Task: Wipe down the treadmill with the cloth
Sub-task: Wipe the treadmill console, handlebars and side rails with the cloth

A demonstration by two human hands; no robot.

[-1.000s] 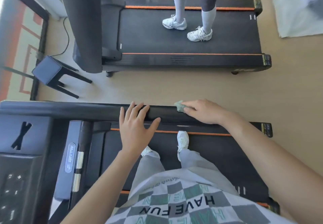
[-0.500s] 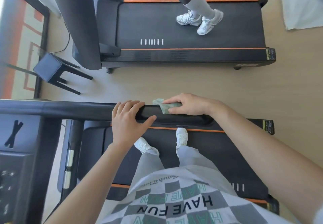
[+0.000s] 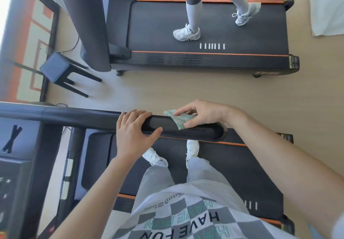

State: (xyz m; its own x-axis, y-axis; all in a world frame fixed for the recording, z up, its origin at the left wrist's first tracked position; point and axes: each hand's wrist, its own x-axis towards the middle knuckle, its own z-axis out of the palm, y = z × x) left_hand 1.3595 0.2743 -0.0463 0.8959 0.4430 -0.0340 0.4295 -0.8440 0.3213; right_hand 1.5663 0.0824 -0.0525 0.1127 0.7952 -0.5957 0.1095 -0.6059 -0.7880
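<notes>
I stand on a black treadmill (image 3: 232, 173) with orange side stripes. Its black handrail (image 3: 83, 119) runs across the view from the left and ends at the right. My left hand (image 3: 134, 132) grips the rail, fingers over the top and thumb on the near side. Just to its right, my right hand (image 3: 202, 114) holds a small green-and-white cloth (image 3: 178, 122) against the rail, pinched between thumb and fingers. Part of the cloth is hidden under the fingers.
The console (image 3: 14, 183) sits at the lower left. Across a strip of beige floor (image 3: 186, 89), another person (image 3: 193, 15) walks on a second treadmill (image 3: 260, 33). A dark stool (image 3: 55, 67) stands at the left. A white sheet (image 3: 325, 5) lies at the top right.
My right hand slid the cloth a little left along the rail toward my left hand, and more of the cloth now shows. The walker on the other treadmill stepped on.
</notes>
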